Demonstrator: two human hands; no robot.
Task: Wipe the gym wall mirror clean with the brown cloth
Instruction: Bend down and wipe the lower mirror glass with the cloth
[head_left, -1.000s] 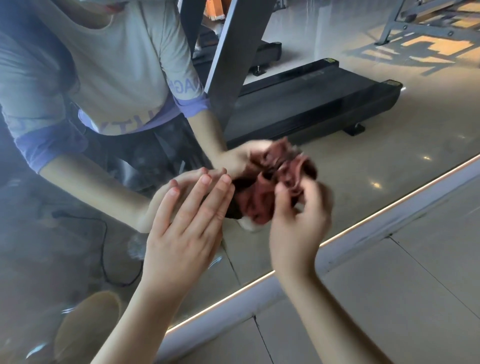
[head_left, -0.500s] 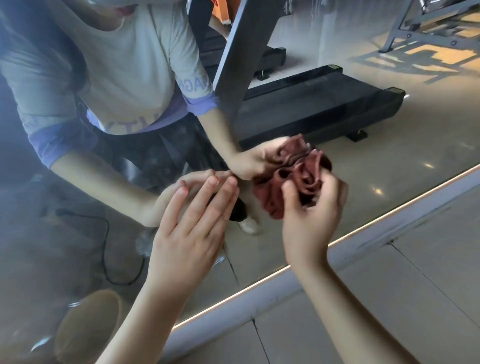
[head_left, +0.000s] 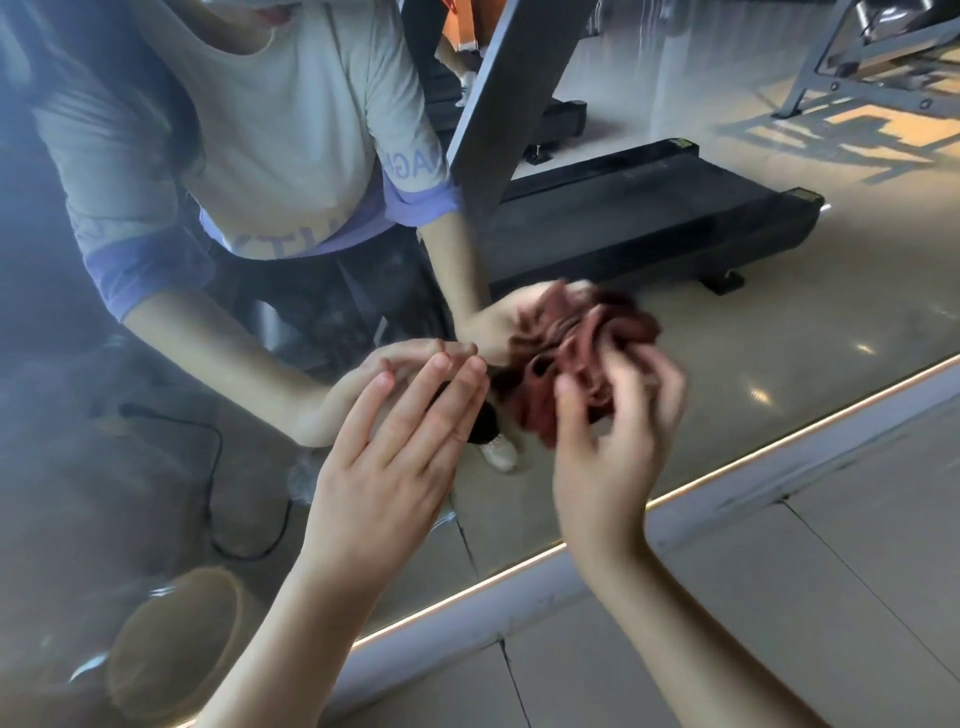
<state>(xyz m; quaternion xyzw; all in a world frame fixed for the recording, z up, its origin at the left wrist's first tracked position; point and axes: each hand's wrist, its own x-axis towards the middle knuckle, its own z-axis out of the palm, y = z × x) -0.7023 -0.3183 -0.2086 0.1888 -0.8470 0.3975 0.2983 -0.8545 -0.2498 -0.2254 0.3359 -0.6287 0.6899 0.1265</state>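
Landmark: the wall mirror (head_left: 727, 312), its glass filling the upper and left part of the view, its pale lower frame (head_left: 519, 597) running diagonally from lower left to upper right.

Left hand (head_left: 395, 467): flat and spread, palm toward the mirror, fingers (head_left: 431, 395) straight and close together, their tips meeting their own reflection in the glass. It holds nothing. The forearm rises from the bottom edge of the view, below the mirror frame, tilted to the right.

Right hand (head_left: 613, 447): cupped, fingers curled around the brown cloth (head_left: 576, 364), thumb on the near side. The fingertips are blurred. The wrist is bent and the forearm comes in from the lower right corner, crossing the frame.

Brown cloth: bunched in folds, gripped in the right hand, up against the mirror low on the glass, just above the frame and just right of the left hand's fingertips. Whether it presses flat on the glass I cannot tell.

Mirror surface: hazy and bluish toward its left side, clearer toward its right.

Reflection: the person's grey shirt with purple sleeve cuffs, both arms reaching down toward the glass, a black treadmill (head_left: 649, 223) on a pale floor, a dark cable on the left.

Floor (head_left: 779, 623): pale tiles with thin dark joints, below and right of the mirror frame.
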